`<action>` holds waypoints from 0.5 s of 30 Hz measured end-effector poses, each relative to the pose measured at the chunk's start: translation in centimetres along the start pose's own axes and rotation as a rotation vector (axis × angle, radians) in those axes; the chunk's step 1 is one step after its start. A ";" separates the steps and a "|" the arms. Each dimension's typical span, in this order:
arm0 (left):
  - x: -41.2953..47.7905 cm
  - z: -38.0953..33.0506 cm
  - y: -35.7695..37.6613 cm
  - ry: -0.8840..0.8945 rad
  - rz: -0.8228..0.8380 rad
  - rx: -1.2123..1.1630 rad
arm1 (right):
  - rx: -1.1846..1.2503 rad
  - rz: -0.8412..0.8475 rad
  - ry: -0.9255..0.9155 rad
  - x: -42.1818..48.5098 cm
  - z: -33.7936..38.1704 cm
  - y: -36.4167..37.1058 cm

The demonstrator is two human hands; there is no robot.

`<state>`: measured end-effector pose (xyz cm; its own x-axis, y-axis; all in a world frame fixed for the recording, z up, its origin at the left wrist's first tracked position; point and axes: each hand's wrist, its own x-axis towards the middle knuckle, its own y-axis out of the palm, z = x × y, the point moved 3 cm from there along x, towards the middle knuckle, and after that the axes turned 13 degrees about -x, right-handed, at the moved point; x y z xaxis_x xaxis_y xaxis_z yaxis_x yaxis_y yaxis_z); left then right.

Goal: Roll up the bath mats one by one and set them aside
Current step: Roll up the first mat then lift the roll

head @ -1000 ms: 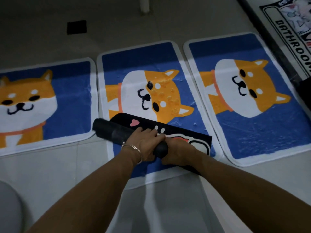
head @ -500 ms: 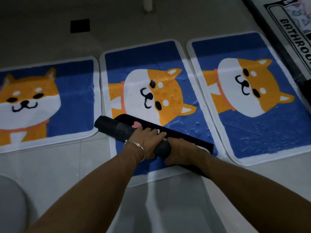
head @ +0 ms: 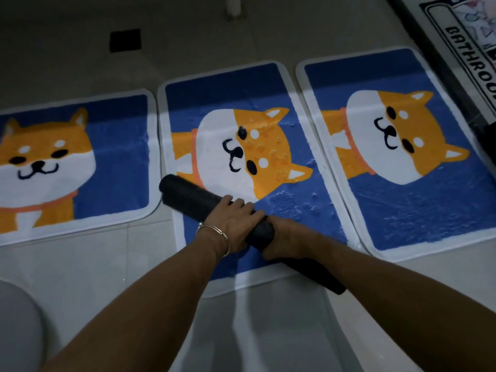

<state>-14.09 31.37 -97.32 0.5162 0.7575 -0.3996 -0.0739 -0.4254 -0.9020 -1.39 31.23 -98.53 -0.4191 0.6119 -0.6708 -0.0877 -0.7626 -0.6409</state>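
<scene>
Bath mats lie flat side by side on pale glossy tile (head: 80,277). The left mat (head: 80,157) has fuzzy pile, rounded corners and a white border. Next, a black roll (head: 193,200) (a mat wound into a tight matte tube) lies slantwise across the near end of the middle mat (head: 241,98), whose blue pile looks clumped. The left hand (head: 236,221), bracelet (head: 217,230) at the wrist, curls over the tube's middle. The right hand (head: 284,240) wraps it just beside, the two touching. Vs 0.5 s ago, the flat flap w/ the pink heart is gone, fully wound in. The right mat (head: 402,210) lies flat, apart from the roll. A "BATHROOM" mat (head: 469,49) sits at the far-right edge.
</scene>
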 end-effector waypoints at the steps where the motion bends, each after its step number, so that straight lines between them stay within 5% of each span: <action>1: 0.1 0.0 -0.1 0.009 0.006 0.029 | 0.050 0.005 -0.003 -0.1 0.0 -0.2; 9: 0.9 0.3 0.3 -0.050 0.151 -0.030 | -0.062 -0.118 0.022 -0.3 0.3 1.3; 15: 1.0 0.3 -0.4 0.003 0.130 -0.044 | 0.025 0.046 -0.015 -0.2 0.0 -0.1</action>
<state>-13.78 32.41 -97.37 0.5069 0.6933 -0.5122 -0.1031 -0.5412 -0.8345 -1.34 31.23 -98.33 -0.4369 0.5729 -0.6935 -0.0900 -0.7949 -0.6000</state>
